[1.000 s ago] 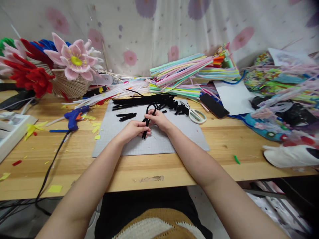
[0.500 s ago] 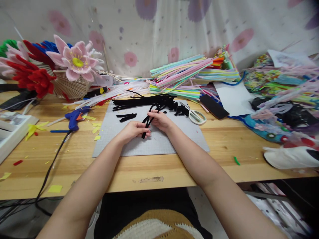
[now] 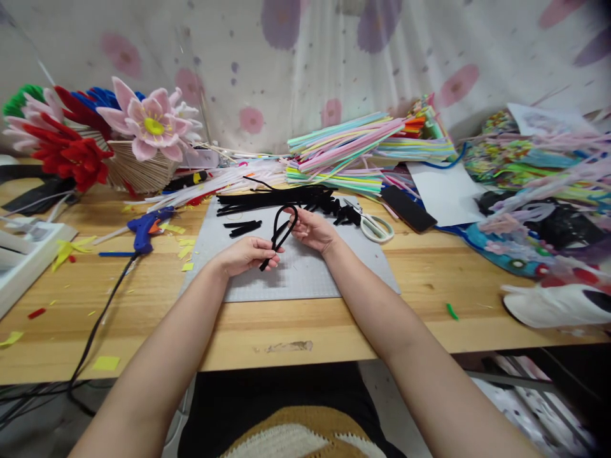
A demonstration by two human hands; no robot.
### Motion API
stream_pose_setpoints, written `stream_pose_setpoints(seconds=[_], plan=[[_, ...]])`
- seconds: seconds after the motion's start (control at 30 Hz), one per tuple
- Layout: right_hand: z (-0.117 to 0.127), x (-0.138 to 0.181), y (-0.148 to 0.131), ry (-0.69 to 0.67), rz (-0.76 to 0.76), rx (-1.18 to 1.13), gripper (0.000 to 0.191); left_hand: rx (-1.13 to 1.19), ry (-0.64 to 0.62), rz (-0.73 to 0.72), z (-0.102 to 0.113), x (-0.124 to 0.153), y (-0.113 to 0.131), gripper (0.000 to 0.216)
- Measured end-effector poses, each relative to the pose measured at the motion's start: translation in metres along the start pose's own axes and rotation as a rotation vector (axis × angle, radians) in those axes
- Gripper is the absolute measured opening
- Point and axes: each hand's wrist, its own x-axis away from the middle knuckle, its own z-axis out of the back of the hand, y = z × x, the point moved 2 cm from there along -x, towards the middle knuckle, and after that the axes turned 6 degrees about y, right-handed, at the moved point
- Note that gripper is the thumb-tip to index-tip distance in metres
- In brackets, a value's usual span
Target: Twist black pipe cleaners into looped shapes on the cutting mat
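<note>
two hands at work over the near-middle of the table (image 3: 286,324). left hand (image 3: 251,256) closed, thumb and fingers pinching the lower part of a black loop (image 3: 285,237); short ends poke out below the fingers. right hand (image 3: 312,230) has its fingertips on the loop's upper right side; cannot tell if they pinch it or only touch. loop is teardrop-shaped, leaning to the right, in front of the body, above a grey mat (image 3: 305,287).

yellow scrap (image 3: 105,363) near the table's front edge, left; green scrap (image 3: 452,312) at right. on the mat, beyond the left hand, short black pieces (image 3: 244,229). glue gun (image 3: 143,230) lies left of the mat. scissors (image 3: 377,229) to the right of the right hand, beside small black tufts (image 3: 347,215). behind these, long black stems (image 3: 267,201) run crosswise. farther right, white paper (image 3: 446,194).

at the back: red flower (image 3: 74,159) and pink flower (image 3: 153,127) on the left, pastel stems (image 3: 344,143) piled mid-right. last, a flower-print curtain (image 3: 305,63).
</note>
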Motion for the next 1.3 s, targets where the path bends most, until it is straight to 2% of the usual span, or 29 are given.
stream_pose_setpoints(seconds=[0.1,0.2,0.53,0.8,0.93,1.13,1.3], plan=[[-0.0031,0.0022,-0.0009,-0.074,-0.004,-0.011,0.030,0.001,-0.032,0.033,0.0004,0.0014,0.0004,0.020],[-0.0059,0.0044,-0.0013,-0.112,-0.041,-0.021,0.025,-0.001,-0.062,0.069,0.0007,0.0027,-0.0003,0.022],[-0.0093,0.0025,0.0018,-0.050,-0.129,-0.083,0.019,-0.021,-0.080,0.076,0.0015,0.0016,-0.0020,0.024],[-0.0019,-0.0034,0.0023,0.102,-0.095,-0.113,0.014,-0.007,-0.057,0.068,-0.0016,0.0031,-0.0012,0.023],[-0.0017,-0.0036,0.0022,0.140,-0.078,-0.132,0.020,-0.024,-0.022,0.069,-0.0040,0.0043,-0.0003,0.023],[-0.0035,-0.0024,0.0009,0.162,-0.071,-0.098,0.015,-0.068,-0.004,0.062,-0.0059,0.0035,-0.0009,0.021],[-0.0031,-0.0035,0.0018,0.221,-0.047,-0.061,0.022,-0.065,-0.003,0.039,-0.0043,0.0020,-0.0015,0.020]])
